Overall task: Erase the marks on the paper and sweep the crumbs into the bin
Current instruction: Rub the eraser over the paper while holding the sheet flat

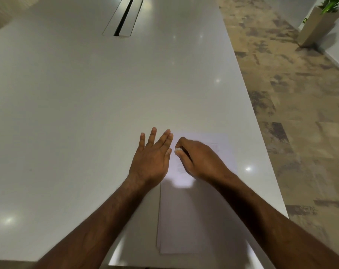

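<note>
White eraser [178, 150] sat pinched in our right hand [198, 160] at the paper's [184, 220] twelve o'clock end. Our left hand [151, 160], fingers spread, pressed the nine o'clock edge; hard rubbing risked creasing the thin sheet.

Glossy smooth table [87, 94], matt paper [184, 220]

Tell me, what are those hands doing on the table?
A person is rubbing pencil marks off a sheet of paper on a big white table. The right hand pinches a small white eraser against the paper's far end. The left hand lies flat with fingers spread at the paper's left edge. Faint marks remain. No bin is in view.
</note>
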### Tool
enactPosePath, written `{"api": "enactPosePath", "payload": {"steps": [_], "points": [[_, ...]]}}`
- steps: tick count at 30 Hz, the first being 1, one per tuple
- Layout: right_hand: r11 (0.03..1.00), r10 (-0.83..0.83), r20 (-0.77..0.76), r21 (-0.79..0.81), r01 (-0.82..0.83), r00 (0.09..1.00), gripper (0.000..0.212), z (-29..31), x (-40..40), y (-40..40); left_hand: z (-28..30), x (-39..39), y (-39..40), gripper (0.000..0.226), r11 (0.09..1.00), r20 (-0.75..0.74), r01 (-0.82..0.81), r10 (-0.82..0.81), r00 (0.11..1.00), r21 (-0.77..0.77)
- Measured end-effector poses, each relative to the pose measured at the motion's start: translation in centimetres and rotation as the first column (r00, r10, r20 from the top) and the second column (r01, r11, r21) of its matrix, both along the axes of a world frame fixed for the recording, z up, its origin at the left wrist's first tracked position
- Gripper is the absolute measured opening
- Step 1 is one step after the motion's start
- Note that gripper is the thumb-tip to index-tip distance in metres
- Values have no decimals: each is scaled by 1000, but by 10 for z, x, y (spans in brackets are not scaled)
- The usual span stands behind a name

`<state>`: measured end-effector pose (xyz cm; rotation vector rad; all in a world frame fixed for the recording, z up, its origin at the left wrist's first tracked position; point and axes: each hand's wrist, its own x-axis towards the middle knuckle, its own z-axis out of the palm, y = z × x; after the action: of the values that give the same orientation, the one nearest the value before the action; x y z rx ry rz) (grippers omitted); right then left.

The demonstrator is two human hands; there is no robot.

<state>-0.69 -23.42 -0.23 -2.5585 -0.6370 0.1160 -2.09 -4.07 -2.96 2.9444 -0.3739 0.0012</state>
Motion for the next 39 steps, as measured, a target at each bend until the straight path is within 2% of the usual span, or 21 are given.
{"api": "enactPosePath", "payload": {"steps": [3, 8, 15, 19, 24, 35, 39], "points": [[998, 39, -14, 47, -38, 999, 18, -3, -17, -2, -1, 0, 1, 55, 1000, 3, 1, -1, 1000, -9], [999, -26, 24, -40, 27, 999, 15, 4, 7, 7, 2, 0, 0, 58, 1000, -24, 4, -4, 1000, -5], [1000, -22, 28, -14, 23, 999, 18, 4, 12, 8, 3, 0, 1, 66, 1000, -9, 9, -9, 1000, -14], [1000, 25, -23, -12, -25, 999, 21, -2, -5, 4, -1, 0, 2, 56, 999, -5, 10, -10, 1000, -39], [999, -17, 19, -46, 18, 1000, 18, 7, 11, 8, -1, 2, 2, 58, 1000, -13, 14, -14, 1000, -15], [998, 63, -84, 11, -62, 994, 17, 1, -11, -6, -2, 1, 2, 57, 1000, -1, 18, -18, 1000, -1], [1000, 5, -22, -14, -5, 1000, 17, 5, 3, -2, 2, 0, 1, 65, 1000, -8, 18, -18, 1000, 9]]}}
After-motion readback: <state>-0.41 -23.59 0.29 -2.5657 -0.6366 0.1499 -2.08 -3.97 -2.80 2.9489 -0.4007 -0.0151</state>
